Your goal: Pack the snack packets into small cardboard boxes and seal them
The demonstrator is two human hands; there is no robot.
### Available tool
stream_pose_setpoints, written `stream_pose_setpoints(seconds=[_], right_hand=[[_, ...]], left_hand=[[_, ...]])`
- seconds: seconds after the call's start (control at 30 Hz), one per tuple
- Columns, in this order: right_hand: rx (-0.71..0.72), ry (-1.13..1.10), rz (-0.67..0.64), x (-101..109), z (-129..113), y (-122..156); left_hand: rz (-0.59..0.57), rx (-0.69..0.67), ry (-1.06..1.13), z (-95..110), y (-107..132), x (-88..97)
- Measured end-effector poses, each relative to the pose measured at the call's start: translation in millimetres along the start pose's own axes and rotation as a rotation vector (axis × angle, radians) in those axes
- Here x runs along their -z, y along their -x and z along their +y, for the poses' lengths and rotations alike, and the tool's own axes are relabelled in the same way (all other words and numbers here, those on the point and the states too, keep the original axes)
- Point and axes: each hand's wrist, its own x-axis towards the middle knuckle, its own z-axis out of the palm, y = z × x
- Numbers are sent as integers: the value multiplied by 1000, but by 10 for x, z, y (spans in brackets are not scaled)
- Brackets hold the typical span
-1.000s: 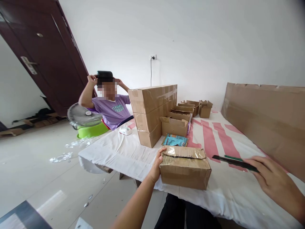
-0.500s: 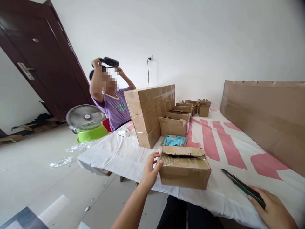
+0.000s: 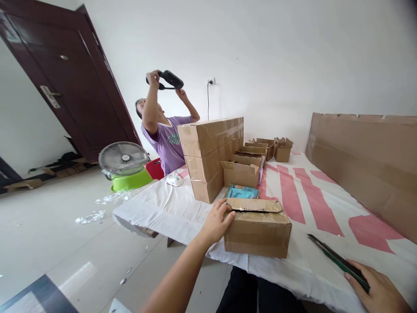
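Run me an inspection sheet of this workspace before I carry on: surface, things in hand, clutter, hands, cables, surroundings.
Surface: wrinkled red-and-white tablecloth.
Things in hand: taped carton, dark gap along its top; green-and-black knife.
Clutter: three stacked boxes, open cartons, blue packet; clear plastic on the floor.
Hands: left hand on the carton's left end; right hand holds the knife, apart from the carton.
Cables: black cord at the wall socket, lower end hidden.
Surroundings: co-worker holding up a black device; fan; door.
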Motion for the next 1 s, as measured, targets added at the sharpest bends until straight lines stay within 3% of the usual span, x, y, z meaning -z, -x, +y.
stream_pose_setpoints(seconds=[0.23,0.47,0.63,0.73,0.83,0.9,1.0], right_hand=[[-25,-29,-16,8,16,-37],[-49,-47,-17,59,-50,-71],[-99,-44,3,250,-240,-189],[-67,-15,166,455,-674,-367],[67,-115,262,676,-1375,-598],[226,-209,319,795,-1889,-755],[454,-329,304,886,-2562,-969]], left_hand=[[-116,37,23,-45,15,80],[-111,7,31,101,-61,123],[27,-30,171,217,-14,132],[69,-103,313,256,89,107],[54,-44,415,281,188,46],[70,18,447,296,221,11],[79,35,458,328,210,0]])
